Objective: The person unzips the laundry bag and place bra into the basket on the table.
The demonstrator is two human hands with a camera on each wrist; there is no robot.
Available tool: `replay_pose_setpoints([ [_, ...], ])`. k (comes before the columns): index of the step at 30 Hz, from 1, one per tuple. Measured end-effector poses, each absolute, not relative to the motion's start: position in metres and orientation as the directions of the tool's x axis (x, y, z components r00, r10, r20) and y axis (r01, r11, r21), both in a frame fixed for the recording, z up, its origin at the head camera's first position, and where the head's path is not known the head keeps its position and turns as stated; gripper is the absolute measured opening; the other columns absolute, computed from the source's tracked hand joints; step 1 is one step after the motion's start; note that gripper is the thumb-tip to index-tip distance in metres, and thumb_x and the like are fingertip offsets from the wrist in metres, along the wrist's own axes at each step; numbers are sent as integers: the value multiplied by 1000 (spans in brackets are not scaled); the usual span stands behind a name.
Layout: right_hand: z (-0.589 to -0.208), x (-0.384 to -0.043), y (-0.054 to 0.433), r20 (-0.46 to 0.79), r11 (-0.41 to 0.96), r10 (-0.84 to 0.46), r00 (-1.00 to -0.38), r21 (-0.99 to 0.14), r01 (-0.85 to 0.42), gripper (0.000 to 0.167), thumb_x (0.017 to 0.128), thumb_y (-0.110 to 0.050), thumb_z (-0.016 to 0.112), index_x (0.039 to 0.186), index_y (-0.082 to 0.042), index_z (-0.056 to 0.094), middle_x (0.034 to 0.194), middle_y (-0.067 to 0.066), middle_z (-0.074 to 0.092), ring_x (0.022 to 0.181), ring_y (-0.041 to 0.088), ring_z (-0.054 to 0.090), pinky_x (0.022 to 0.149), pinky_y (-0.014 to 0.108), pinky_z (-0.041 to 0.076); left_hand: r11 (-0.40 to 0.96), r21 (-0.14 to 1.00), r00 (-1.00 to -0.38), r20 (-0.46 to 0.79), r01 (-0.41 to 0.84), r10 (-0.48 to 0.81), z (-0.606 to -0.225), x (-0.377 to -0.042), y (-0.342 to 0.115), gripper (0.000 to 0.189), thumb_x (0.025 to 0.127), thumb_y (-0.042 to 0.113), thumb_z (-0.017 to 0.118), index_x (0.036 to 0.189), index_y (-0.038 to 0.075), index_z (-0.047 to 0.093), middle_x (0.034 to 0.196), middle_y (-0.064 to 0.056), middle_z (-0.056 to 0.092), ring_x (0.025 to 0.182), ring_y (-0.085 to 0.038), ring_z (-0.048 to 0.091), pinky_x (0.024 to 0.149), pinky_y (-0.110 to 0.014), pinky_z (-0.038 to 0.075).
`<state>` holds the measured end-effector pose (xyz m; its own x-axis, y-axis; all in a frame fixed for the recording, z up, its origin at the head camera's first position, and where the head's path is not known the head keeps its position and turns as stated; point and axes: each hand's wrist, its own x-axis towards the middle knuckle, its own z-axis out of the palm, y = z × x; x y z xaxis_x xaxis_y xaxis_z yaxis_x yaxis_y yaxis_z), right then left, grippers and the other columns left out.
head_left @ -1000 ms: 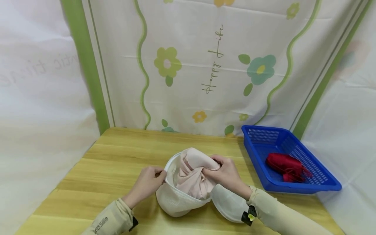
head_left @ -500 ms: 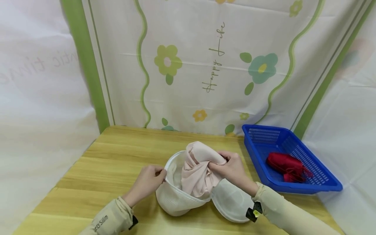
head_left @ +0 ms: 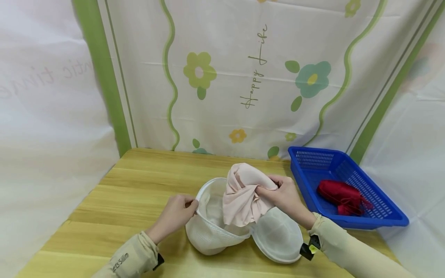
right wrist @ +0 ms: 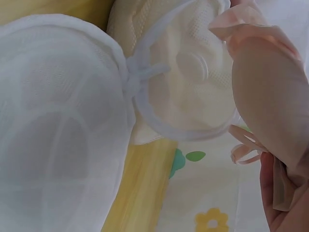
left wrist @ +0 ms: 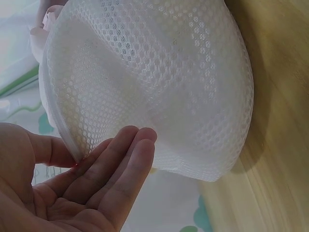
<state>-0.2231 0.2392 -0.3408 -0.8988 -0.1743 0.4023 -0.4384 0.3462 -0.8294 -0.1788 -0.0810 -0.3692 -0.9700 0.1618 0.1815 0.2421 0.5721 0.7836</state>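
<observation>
My left hand pinches the rim of a white mesh bra laundry bag, which stands with its mouth open. In the left wrist view the thumb and index finger meet at the white edging, against the honeycomb mesh wall. My right hand grips a pale pink bra just above the bag's right side. A smooth rounded cup and a thin strap loop of the bra show in the right wrist view. The round white lid lies folded back, joined to the bag's right rim.
At the right, a blue plastic basket stands on the wooden table. It holds a red satin drawstring pouch. A flower-printed curtain hangs behind the table, with white cloth on both sides.
My right hand has lifted the bra up and to the right out of the bag, uncovering more of the bag's inside and the lid. The left hand keeps its hold on the rim.
</observation>
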Motion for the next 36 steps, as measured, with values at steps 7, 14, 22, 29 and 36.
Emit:
replay_pose_setpoints([
  [7, -345, -227, 257, 335, 368, -157, -929, -853, -370, 27, 77, -16, 85, 100, -5, 76, 82, 6, 71, 66, 19, 64, 53, 31, 56, 583, 773, -967, 173, 251, 186, -367, -179, -80, 27, 95, 7, 54, 78, 12, 74, 66, 8, 64, 52, -9, 52, 47, -24, 43],
  [14, -344, -226, 274, 254, 350, -96, -963, -897, -271, 27, 78, -19, 85, 98, -3, 75, 76, 10, 69, 60, 21, 64, 50, 34, 56, 581, 770, -963, 178, 264, 202, -363, -178, -81, 27, 95, 7, 54, 77, 11, 74, 67, 8, 64, 46, -6, 40, 44, -23, 35],
  [22, -336, -232, 287, 242, 325, -54, -969, -913, -246, 33, 81, -16, 82, 103, 5, 70, 76, 9, 70, 61, 19, 66, 52, 33, 57, 584, 765, -961, 184, 271, 205, -361, -178, -84, 27, 95, 7, 55, 76, 12, 74, 67, 9, 65, 48, -7, 46, 45, -23, 38],
  [29, -324, -233, 301, 252, 308, -17, -968, -920, -245, 40, 82, -15, 81, 110, 10, 67, 77, 3, 71, 61, 14, 66, 53, 29, 57, 581, 762, -956, 191, 288, 224, -360, -180, -80, 29, 94, 6, 54, 72, 12, 72, 65, 9, 63, 48, -6, 45, 46, -22, 38],
  [36, -317, -233, 316, 229, 339, 17, -973, -917, -210, 42, 83, -18, 81, 110, 10, 67, 76, 0, 71, 62, 14, 67, 54, 28, 56, 580, 761, -955, 193, 291, 225, -361, -180, -80, 28, 95, 6, 54, 75, 12, 73, 67, 9, 64, 49, -7, 47, 46, -23, 39],
])
